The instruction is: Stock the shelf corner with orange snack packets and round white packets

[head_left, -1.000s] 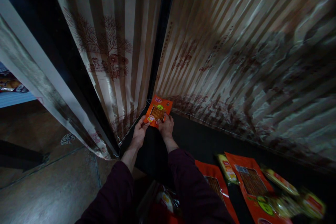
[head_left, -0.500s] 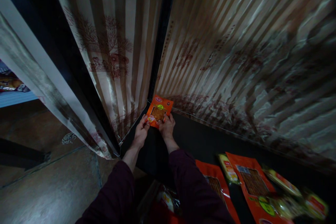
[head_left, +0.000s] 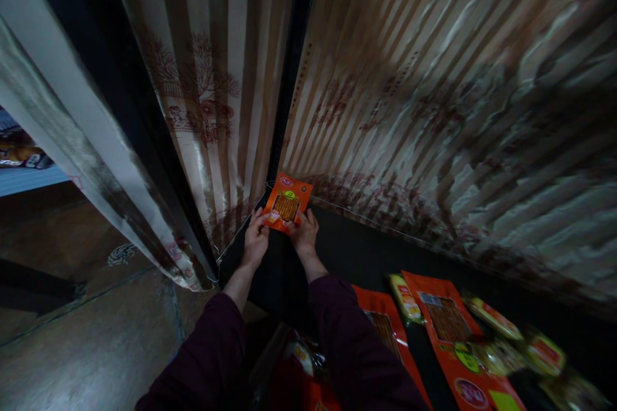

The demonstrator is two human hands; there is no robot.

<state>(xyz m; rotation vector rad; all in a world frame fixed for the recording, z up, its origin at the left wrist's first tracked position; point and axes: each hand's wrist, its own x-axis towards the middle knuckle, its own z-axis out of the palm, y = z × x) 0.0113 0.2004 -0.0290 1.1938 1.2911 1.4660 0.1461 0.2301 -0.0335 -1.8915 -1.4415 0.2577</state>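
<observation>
A small orange snack packet (head_left: 287, 202) lies in the far left corner of a dark shelf (head_left: 357, 250), against striped wallpaper. My left hand (head_left: 255, 239) pinches its lower left corner. My right hand (head_left: 304, 234) grips its lower right edge with fingers curled. Both arms wear dark maroon sleeves.
Striped paper walls (head_left: 434, 96) meet at a black corner post (head_left: 289, 77). Larger orange packets (head_left: 448, 327) and small yellow-green packets (head_left: 405, 298) lie on the shelf at the right. A red bag of goods (head_left: 299, 372) sits below my arms. Brown floor (head_left: 87, 334) lies at the left.
The packet and both hands have shifted slightly left and deeper into the corner. The view has tilted a little, showing more of the packets at the right.
</observation>
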